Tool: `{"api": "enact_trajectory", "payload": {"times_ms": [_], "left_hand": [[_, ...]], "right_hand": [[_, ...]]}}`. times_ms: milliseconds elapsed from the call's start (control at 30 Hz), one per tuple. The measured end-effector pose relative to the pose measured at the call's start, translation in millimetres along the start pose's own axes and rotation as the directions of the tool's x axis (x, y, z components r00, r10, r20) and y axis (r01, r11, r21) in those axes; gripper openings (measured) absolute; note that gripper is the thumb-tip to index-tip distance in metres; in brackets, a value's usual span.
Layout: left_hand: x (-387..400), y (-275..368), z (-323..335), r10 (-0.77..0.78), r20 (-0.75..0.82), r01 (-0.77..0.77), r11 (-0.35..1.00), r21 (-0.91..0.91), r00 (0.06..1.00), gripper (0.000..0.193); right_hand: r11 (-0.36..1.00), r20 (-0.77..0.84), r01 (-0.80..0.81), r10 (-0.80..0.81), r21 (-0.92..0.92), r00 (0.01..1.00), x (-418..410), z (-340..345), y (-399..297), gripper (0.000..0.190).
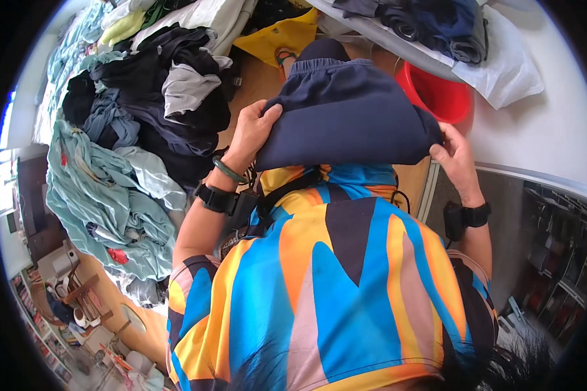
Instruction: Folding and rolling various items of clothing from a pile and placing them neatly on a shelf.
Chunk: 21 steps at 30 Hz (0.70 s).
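A navy garment with a gathered elastic waistband (345, 115), likely trousers or shorts, is stretched between my hands over my lap. Its lower part is folded up into a wide, smooth band, and the waistband points away from me. My left hand (254, 129) grips the left end, thumb on top of the cloth. At the opposite end, my right hand (452, 151) pinches the edge between thumb and fingers. The fingertips behind the cloth are hidden. Just beyond the right end stands a red bucket (435, 95).
To the left rises a heap of dark clothes (146, 93) with a pale green patterned cloth (112, 195) in front. Folded dark clothes (430, 27) and a white plastic bag (501, 63) lie at the upper right. A yellow bag (279, 34) sits on the floor ahead.
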State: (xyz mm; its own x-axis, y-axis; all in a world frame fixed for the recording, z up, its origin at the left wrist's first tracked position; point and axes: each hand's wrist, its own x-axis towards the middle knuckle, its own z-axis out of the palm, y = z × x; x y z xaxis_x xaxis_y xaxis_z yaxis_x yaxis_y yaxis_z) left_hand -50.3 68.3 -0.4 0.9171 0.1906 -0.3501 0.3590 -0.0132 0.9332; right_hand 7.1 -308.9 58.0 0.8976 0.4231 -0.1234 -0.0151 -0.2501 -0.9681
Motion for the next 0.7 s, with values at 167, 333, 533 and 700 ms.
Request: {"api": "enact_trajectory", "payload": {"times_ms": [167, 333, 533, 700], "left_hand": [[-16, -4, -12, -0.080, 0.046, 0.088, 0.977, -0.195, 0.996, 0.033], [-67, -2, -23, 0.280, 0.197, -0.238, 0.948, -0.213, 0.940, 0.094], [-62, 10, -4, 0.540, 0.000, -0.482, 0.752, 0.449, 0.842, 0.045], [-54, 11, -17, 0.572, 0.118, -0.541, 0.663, 0.518, 0.812, 0.042]], "right_hand": [[0.936, 0.054, 0.143, -0.133, -0.323, 0.990, 6, 24, -3, 0.030], [0.979, -0.126, 0.071, -0.096, -0.192, 0.987, 28, 35, -9, 0.020], [0.976, -0.268, 0.153, -0.191, -0.157, 0.944, 56, 47, -12, 0.028], [0.878, -0.315, 0.167, -0.330, -0.448, 0.890, 63, 35, -24, 0.032]]}}
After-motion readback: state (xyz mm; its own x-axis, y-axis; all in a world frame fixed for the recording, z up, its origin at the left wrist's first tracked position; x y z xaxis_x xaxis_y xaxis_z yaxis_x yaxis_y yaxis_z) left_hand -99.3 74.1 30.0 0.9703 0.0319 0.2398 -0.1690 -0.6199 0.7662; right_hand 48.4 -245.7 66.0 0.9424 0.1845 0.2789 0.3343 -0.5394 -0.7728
